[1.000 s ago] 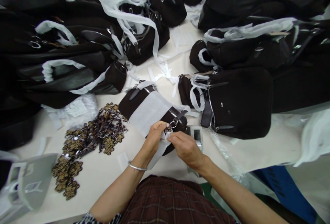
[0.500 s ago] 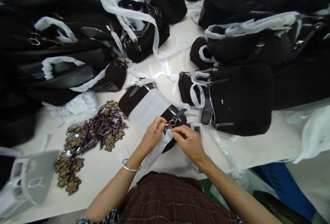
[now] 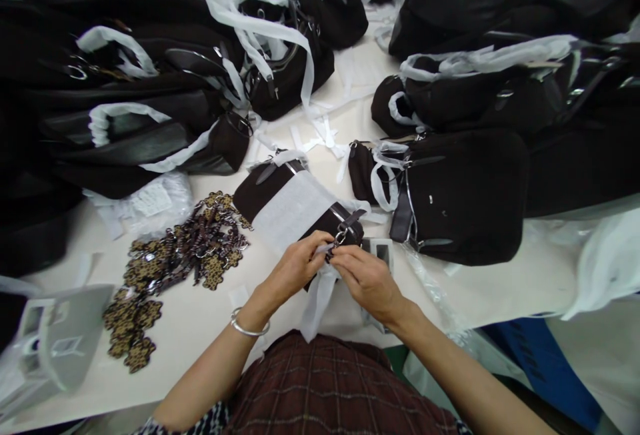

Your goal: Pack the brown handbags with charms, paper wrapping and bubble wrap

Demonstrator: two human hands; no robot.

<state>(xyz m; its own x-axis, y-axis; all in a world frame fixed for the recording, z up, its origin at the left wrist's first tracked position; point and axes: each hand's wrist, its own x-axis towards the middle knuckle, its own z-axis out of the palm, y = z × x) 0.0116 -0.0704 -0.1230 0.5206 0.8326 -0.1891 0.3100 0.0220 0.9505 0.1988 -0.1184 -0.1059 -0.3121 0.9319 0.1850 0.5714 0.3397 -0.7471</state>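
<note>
Two hands closed in pinches: dark strap (image 3: pixel 329 255) gripped by left hand (image 3: pixel 295 265) and right hand (image 3: pixel 373 283), fingertips drawn closer than moments ago; work apparently concentrated beside ring (image 3: pixel 341 237). From hands, bag (image 3: pixel 325 224) seen toward eleven o'clock, charms (image 3: pixel 175 258) at nine.

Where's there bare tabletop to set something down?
Two patches of table: between the charms and left forearm; and in front of the flat bag at right, beside the clear plastic. Crowded: the far side, with other bags and white scraps.
</note>
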